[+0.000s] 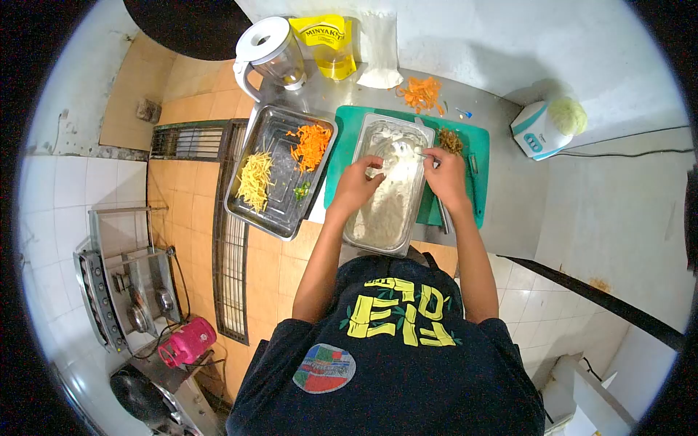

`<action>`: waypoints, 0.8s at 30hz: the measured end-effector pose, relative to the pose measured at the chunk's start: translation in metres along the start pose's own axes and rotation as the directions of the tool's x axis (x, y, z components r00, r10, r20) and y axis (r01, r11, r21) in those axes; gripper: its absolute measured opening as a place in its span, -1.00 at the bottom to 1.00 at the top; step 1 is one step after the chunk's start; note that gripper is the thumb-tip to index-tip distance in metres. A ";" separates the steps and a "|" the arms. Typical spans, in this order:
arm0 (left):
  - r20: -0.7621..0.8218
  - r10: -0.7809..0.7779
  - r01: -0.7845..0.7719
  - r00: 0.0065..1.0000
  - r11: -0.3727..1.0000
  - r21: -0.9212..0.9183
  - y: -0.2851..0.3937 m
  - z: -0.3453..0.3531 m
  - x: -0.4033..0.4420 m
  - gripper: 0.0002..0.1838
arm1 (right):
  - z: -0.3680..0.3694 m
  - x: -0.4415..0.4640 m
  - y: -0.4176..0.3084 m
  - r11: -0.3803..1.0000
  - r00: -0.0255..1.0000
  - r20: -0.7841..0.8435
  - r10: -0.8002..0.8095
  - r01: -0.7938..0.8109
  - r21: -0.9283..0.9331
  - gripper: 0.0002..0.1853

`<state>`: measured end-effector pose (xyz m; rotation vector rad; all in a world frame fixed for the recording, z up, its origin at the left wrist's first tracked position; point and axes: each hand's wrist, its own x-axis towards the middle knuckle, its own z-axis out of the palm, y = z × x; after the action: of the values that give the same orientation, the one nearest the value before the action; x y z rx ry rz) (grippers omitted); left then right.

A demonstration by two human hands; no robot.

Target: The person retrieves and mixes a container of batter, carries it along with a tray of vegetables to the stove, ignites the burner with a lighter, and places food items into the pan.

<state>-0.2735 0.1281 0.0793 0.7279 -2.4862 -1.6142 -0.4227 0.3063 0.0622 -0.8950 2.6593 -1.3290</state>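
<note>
A deep rectangular metal pan (355,231) holds white flour-like powder (389,192) and stands on a green cutting board (347,125). My left hand (358,185) reaches over its left rim, fingers curled, with thumb and forefinger apart just above the powder. At the right rim my right hand (446,176) is closed on the thin handle of what looks like a metal spoon (419,153); its far end lies toward the powder. To the left, a dark metal tray (280,178) bears shredded carrot (311,147), pale yellow strips (254,182) and a little chopped green (302,191).
Along the wall stand a blender jug (280,62), a yellow oil pouch (327,47) and a bag of white powder (380,54). Orange peelings (420,94) lie behind the board. A knife (443,216) and brown scraps (451,142) are right of the pan. A scale (538,134) carries a cabbage (567,116).
</note>
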 end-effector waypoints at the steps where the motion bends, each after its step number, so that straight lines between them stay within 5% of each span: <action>1: 0.000 -0.004 0.004 1.000 1.000 -0.006 0.000 -0.001 -0.001 -0.64 | -0.003 -0.001 -0.001 1.000 1.000 0.011 -0.008 0.008 0.010 -0.76; 24: -0.020 -0.007 0.006 1.000 1.000 -0.011 0.001 -0.002 0.003 -0.64 | -0.010 -0.003 0.001 0.999 0.998 0.043 0.037 -0.036 -0.027 -0.77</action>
<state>-0.2762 0.1251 0.0810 0.7476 -2.4624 -1.6132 -0.4238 0.3159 0.0673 -0.8636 2.6534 -1.2549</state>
